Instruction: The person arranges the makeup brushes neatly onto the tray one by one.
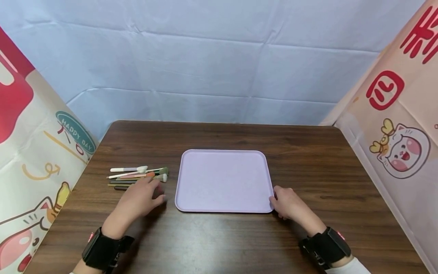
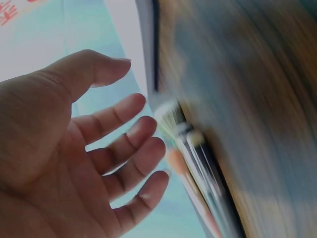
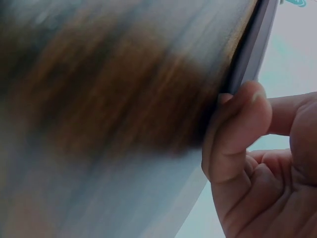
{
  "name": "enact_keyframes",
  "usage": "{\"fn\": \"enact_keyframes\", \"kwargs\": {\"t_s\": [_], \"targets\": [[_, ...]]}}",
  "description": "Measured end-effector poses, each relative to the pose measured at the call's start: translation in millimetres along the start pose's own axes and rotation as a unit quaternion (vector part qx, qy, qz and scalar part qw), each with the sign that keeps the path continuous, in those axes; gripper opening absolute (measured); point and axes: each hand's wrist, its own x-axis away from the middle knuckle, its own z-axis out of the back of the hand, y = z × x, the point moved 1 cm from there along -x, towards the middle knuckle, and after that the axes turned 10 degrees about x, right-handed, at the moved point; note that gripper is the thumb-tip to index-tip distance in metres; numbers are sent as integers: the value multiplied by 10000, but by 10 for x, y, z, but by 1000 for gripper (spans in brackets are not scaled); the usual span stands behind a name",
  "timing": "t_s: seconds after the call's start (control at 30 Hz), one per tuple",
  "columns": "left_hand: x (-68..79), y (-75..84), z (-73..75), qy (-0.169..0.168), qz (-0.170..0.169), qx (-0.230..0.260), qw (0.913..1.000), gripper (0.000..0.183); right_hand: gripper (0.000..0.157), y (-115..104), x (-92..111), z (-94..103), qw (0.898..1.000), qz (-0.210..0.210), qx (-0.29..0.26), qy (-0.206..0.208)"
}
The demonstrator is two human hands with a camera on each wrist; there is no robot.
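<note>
A bundle of makeup brushes (image 1: 126, 176) with white, green, orange and pale tufts lies on the left side of the wooden table. Just in front of them hovers my left hand (image 1: 138, 199), fingers loosely spread and nothing in its grasp. In the left wrist view its fingertips are near a pale brush tuft (image 2: 171, 118); that view is partly blurred. A flat lilac tray (image 1: 224, 180) with a low rim occupies the middle. My right hand (image 1: 289, 204) pinches its near right corner, and the right wrist view shows curled fingers (image 3: 242, 129) at the tray's edge.
The dark wooden table (image 1: 219, 243) extends around the tray. A pale blue cloth (image 1: 212, 64) hangs behind it, and printed cloths stand at the left (image 1: 34, 171) and right (image 1: 386, 163). Each wrist wears a black strap.
</note>
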Motion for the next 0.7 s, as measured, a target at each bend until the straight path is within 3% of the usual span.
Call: {"fn": "enact_keyframes", "kwargs": {"t_s": [0.17, 0.37, 0.7], "targets": [[74, -183, 68, 308, -185, -122, 9993, 19, 13, -1, -1, -3, 10000, -14, -9, 15], [154, -371, 106, 349, -205, -306, 9987, 23, 14, 1, -1, -4, 10000, -34, 0, -1], [186, -536, 123, 553, -231, -503, 9969, 23, 13, 4, -8, -9, 10000, -53, -13, -13]]}}
